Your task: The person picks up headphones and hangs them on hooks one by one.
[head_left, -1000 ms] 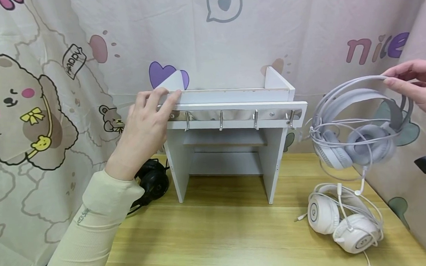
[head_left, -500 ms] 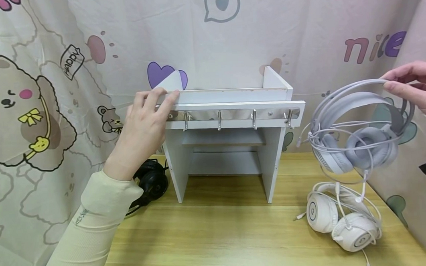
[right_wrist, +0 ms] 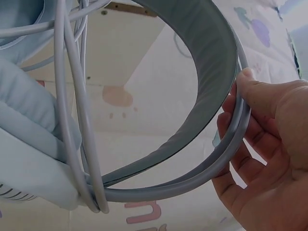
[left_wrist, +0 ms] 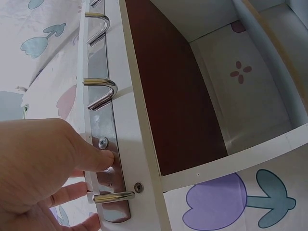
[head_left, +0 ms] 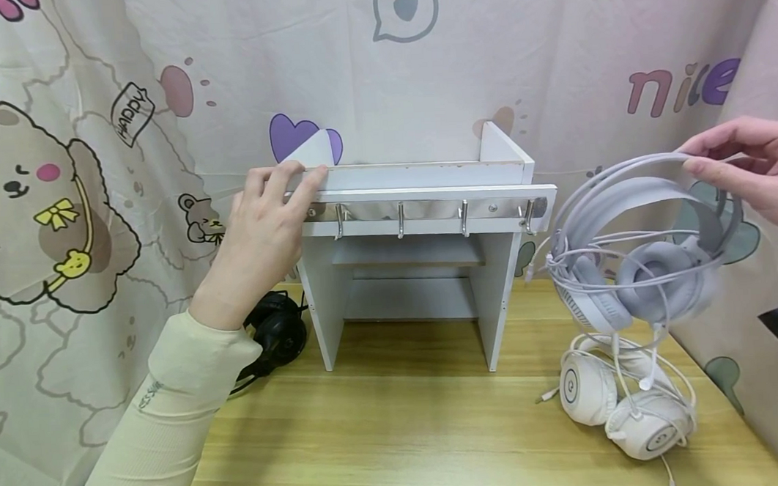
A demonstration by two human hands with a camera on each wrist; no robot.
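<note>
My right hand (head_left: pixel 751 169) pinches the headband of a pair of pale grey-white headphones (head_left: pixel 668 280), cable wound round the ear cups. They hang in the air right of a small white shelf (head_left: pixel 504 296). In the right wrist view, thumb and fingers close round the thin outer bands (right_wrist: pixel 192 180); the padded strap lies inside them. My left hand (head_left: pixel 262 220) grips the left end of the shelf's hook rail (head_left: pixel 420 210). In the left wrist view, its thumb presses the metal strip (left_wrist: pixel 103 125) between two hooks, with fingers at the board's other edge.
A second pair of white headphones (head_left: pixel 649 424) lies on the wooden table (head_left: pixel 399 433) below the held pair. Black headphones (head_left: pixel 282 337) lie left of the shelf, partly behind the left forearm. A printed curtain (head_left: pixel 420 87) hangs behind and on both sides.
My right hand has brought the held headphones slightly left and down, so they now overlap the lower white pair in the head view. The left hand stays on the rail.
</note>
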